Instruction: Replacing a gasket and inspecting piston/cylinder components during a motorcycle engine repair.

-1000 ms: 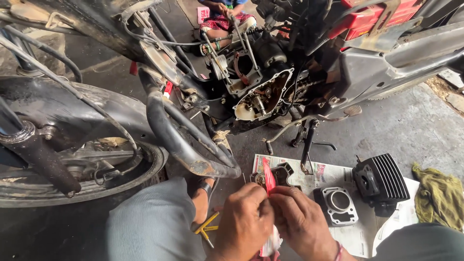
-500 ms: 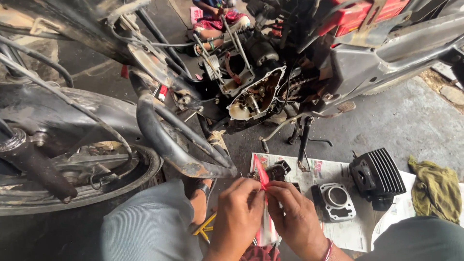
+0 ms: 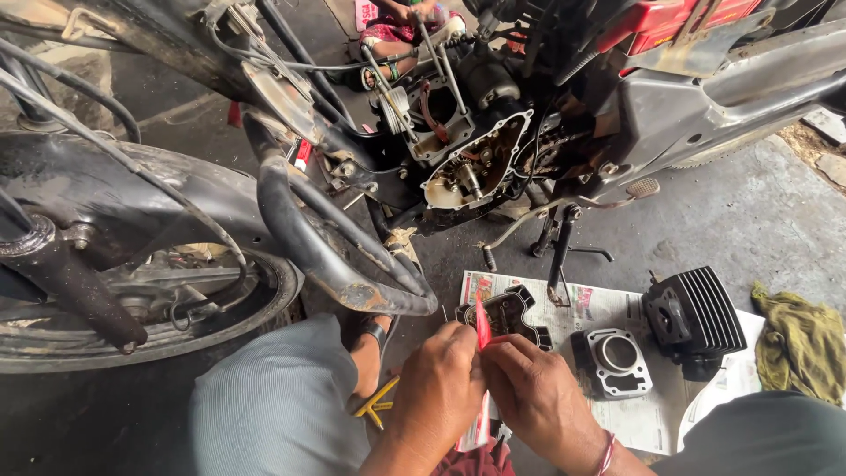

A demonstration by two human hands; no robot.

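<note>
Both my hands are bunched low in view: left hand (image 3: 438, 388) and right hand (image 3: 529, 397) both pinch a red tube (image 3: 482, 324), nozzle up. Right behind it on the newspaper (image 3: 608, 308) sits a black engine cover (image 3: 504, 315), then a cylinder block (image 3: 612, 362) and finned cylinder head (image 3: 696, 316). Stripped motorcycle engine (image 3: 471, 163) above.

left hand (image 3: 438, 385), right hand (image 3: 529, 392), pinching red tube (image 3: 482, 324)
</note>
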